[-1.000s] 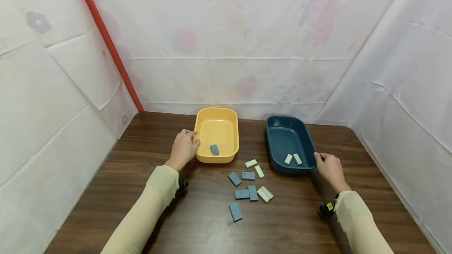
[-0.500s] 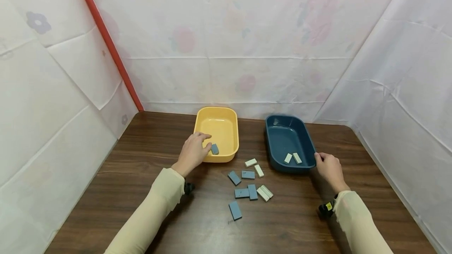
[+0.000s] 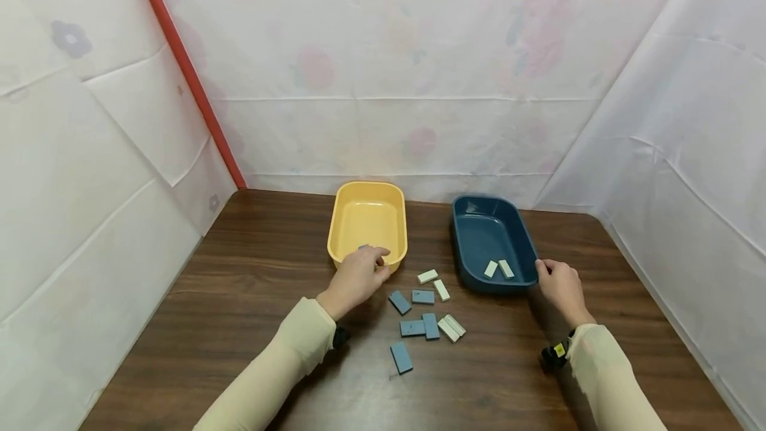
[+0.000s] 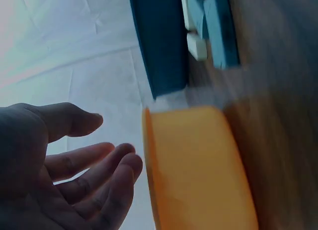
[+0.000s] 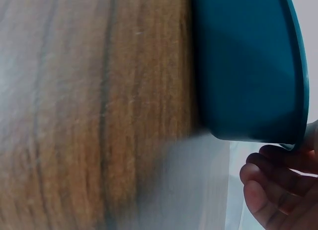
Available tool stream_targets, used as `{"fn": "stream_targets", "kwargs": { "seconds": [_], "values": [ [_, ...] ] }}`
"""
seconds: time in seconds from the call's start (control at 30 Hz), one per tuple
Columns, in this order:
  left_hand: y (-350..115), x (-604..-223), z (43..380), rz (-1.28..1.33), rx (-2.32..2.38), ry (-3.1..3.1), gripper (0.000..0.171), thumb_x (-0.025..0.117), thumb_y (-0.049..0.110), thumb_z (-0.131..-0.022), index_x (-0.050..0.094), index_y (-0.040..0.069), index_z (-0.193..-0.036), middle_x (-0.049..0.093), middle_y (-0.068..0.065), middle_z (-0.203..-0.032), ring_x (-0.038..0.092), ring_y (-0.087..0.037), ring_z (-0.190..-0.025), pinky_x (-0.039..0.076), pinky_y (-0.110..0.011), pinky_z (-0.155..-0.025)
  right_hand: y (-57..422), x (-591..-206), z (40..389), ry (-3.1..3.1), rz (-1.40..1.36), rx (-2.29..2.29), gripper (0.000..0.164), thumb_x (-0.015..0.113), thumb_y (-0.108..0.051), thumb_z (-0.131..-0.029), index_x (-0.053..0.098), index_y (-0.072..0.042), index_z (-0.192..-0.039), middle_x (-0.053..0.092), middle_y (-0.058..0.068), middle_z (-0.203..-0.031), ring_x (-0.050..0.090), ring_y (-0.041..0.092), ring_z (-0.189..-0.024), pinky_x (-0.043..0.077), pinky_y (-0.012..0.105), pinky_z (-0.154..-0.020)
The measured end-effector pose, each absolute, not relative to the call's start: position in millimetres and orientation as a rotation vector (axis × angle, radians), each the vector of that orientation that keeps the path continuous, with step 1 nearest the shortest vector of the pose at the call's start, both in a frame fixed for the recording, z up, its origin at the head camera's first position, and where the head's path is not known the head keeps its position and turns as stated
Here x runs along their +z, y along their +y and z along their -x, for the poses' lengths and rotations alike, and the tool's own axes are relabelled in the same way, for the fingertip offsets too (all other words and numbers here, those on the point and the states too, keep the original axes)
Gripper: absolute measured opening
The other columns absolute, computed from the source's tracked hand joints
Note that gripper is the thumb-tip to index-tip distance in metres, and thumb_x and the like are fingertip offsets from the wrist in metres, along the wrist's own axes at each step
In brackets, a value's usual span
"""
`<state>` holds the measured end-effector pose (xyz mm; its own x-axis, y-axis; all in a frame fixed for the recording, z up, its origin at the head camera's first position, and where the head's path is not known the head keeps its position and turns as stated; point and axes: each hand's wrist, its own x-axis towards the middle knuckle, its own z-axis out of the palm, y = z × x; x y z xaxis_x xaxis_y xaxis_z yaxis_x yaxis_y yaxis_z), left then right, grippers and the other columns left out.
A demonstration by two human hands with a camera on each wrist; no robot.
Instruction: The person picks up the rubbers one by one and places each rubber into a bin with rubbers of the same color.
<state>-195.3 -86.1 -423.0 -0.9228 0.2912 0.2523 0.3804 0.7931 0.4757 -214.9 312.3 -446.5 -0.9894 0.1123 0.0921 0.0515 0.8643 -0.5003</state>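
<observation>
My left hand (image 3: 358,277) is over the near edge of a yellow tray (image 3: 336,231), and it overlaps a grey-blue block in the tray, of which only a sliver shows. In the left wrist view, its fingers are loosely bent with nothing between thumb and fingertips, beside the yellow tray's wall (image 4: 198,160). At the right, my right hand (image 3: 561,290) pinches the near right corner of a dark blue tray's rim (image 3: 528,238); the right wrist view shows the fingers (image 5: 278,178) at that corner. Two white blocks (image 3: 506,269) lie inside the blue tray.
Between and in front of the trays, several grey-blue blocks (image 3: 401,357) and white blocks (image 3: 441,290) lie scattered on the brown wooden table (image 3: 287,231). White patterned sheets (image 3: 383,72) close off the back and sides, with a red pole (image 3: 185,65) at the back left.
My left hand has moved right, from the yellow tray's left rim across its near edge. The right hand has stayed at the blue tray's corner, and the blocks lie as before.
</observation>
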Motion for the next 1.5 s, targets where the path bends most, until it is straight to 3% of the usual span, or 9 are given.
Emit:
{"fn": "stream_targets", "kwargs": {
  "seconds": [0.23, 0.57, 0.83, 1.3, 1.5],
  "values": [
    [-71.6, -430.2, 188.0, 0.677, -0.722, -2.895, 0.024, 0.068, 0.020, -0.091, 0.072, 0.006, -0.110, 0.071, -0.004, -0.097, 0.066, -0.017, -0.087, 0.054, -0.032, -0.075, 313.7, -448.0, 215.1, -2.938, 0.140, 0.793, 0.047, 0.038, -0.027, -0.105, 0.061, 0.010, -0.125, 0.062, 0.032, -0.120, 0.062, 0.044, -0.101, 0.049, 0.054, -0.082],
    [-61.9, -443.9, 184.7, 0.738, -0.598, -3.010, 0.028, 0.070, 0.023, -0.089, 0.071, 0.005, -0.110, 0.072, -0.007, -0.101, 0.067, -0.021, -0.089, 0.054, -0.033, -0.075, 314.1, -447.4, 215.7, -2.934, 0.129, 0.775, 0.048, 0.038, -0.028, -0.105, 0.061, 0.009, -0.124, 0.063, 0.032, -0.119, 0.063, 0.042, -0.098, 0.049, 0.053, -0.080],
    [-56.2, -450.5, 183.6, 0.701, -0.555, -3.130, 0.018, 0.074, 0.027, -0.086, 0.067, 0.010, -0.087, 0.051, 0.000, -0.075, 0.043, -0.014, -0.067, 0.034, -0.027, -0.058, 314.0, -448.5, 215.3, -2.921, 0.123, 0.766, 0.047, 0.038, -0.027, -0.104, 0.062, 0.010, -0.123, 0.064, 0.032, -0.117, 0.063, 0.044, -0.099, 0.049, 0.054, -0.081],
    [-50.6, -453.9, 181.7, 0.663, -0.445, -3.126, 0.026, 0.079, 0.031, -0.081, 0.066, 0.011, -0.092, 0.054, -0.003, -0.080, 0.051, -0.017, -0.068, 0.039, -0.028, -0.058, 312.5, -447.9, 214.1, -2.924, 0.135, 0.773, 0.047, 0.037, -0.027, -0.105, 0.061, 0.009, -0.124, 0.063, 0.031, -0.119, 0.061, 0.045, -0.103, 0.048, 0.055, -0.083],
    [-49.4, -455.4, 182.6, 0.668, -0.405, -3.120, 0.028, 0.081, 0.033, -0.079, 0.064, 0.012, -0.087, 0.054, -0.003, -0.080, 0.052, -0.018, -0.070, 0.040, -0.028, -0.059, 312.1, -448.1, 213.8, -2.924, 0.150, 0.775, 0.047, 0.037, -0.027, -0.105, 0.061, 0.009, -0.124, 0.064, 0.031, -0.118, 0.062, 0.043, -0.101, 0.048, 0.054, -0.082]
  ]
}}
